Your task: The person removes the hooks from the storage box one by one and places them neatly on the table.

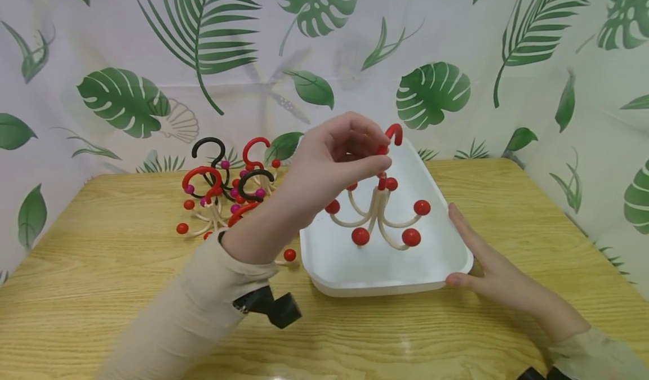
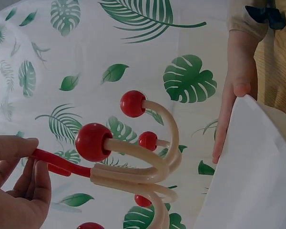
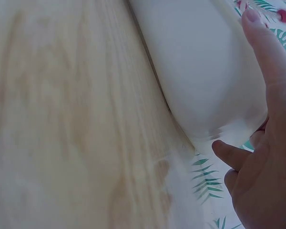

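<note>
My left hand (image 1: 337,163) pinches the red hook handle of a ball-tipped hook hanger (image 1: 377,208), with several cream curved arms ending in red balls. In the left wrist view the hanger (image 2: 133,174) extends from the fingertips, its arms curling back. It hangs over the white tray (image 1: 324,278). At the tray's right side, my right hand (image 1: 499,278) touches the near right corner, with thumb and fingers spread along the wall. The right wrist view shows fingers against the tray's outer wall (image 3: 205,71).
Left of the tray, several similar hangers (image 1: 215,214) with red or black hooks and red or magenta balls stand clustered on the wooden table (image 1: 101,267); the left forearm partly hides them. A leaf-patterned cloth (image 1: 355,48) hangs behind the table.
</note>
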{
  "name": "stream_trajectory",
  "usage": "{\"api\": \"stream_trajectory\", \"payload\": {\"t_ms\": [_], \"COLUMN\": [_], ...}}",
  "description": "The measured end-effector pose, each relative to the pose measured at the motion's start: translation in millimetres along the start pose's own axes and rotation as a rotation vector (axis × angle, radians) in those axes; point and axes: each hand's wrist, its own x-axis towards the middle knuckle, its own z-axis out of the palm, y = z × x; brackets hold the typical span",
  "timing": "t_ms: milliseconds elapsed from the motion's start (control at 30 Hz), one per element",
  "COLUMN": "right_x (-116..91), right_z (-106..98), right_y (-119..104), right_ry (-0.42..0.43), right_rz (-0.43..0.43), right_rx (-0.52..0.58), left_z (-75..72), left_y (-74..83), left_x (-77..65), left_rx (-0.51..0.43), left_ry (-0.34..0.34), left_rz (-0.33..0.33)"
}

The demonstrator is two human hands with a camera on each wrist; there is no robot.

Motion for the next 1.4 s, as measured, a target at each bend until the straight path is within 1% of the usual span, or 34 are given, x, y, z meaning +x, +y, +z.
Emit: {"api": "stream_trajectory", "payload": {"t_ms": [100,267,433,533,667,767,900,967,1067,1167,1200,1400], "right_x": [-0.5,-1.2,-1.6,-1.8,-2.0,-2.1,-2.1,-1.8,-1.0,-0.5,-0.5,-1.0], "right_z": [0.1,0.6,0.7,0.1,-0.8,-1.2,-1.3,-1.0,-0.9,-0.9,-1.0,-1.3], "right_y": [0.5,1.1,2.5,3.1,2.9,2.1,1.4,1.2,0.9,1.5,1.7,2.4], "right_ry": [-0.004,0.0,0.003,0.0,-0.004,-0.012,-0.021,-0.021,-0.023,-0.024,-0.025,-0.025], "right_rz": [-0.021,-0.048,-0.085,-0.087,-0.067,-0.062,-0.064,-0.06,-0.051,-0.042,-0.04,-0.042], "right_rx": [0.009,0.006,-0.02,-0.025,-0.017,-0.007,0.01,0.015,0.025,0.029,0.028,0.021], "left_z": [-6.8,-18.6,-28.9,-33.7,-43.2,-53.2,-65.4,-70.4,-76.7,-83.5,-86.1,-108.3], "left_y": [9.2,26.0,39.8,44.7,47.4,47.1,46.2,46.6,48.5,50.1,50.2,44.2], "left_x": [-12.2,-33.6,-54.7,-66.5,-81.5,-92.2,-105.2,-111.6,-121.7,-130.6,-133.1,-143.8], "left_rx": [-0.014,-0.007,0.051,0.094,0.112,0.116,0.16,0.201,0.272,0.316,0.32,0.29], "left_ry": [0.001,0.012,0.025,0.041,0.056,0.058,0.067,0.084,0.139,0.192,0.208,0.28], "left_rz": [0.02,0.019,0.017,-0.02,-0.061,-0.067,-0.081,-0.092,-0.123,-0.136,-0.136,-0.06]}}
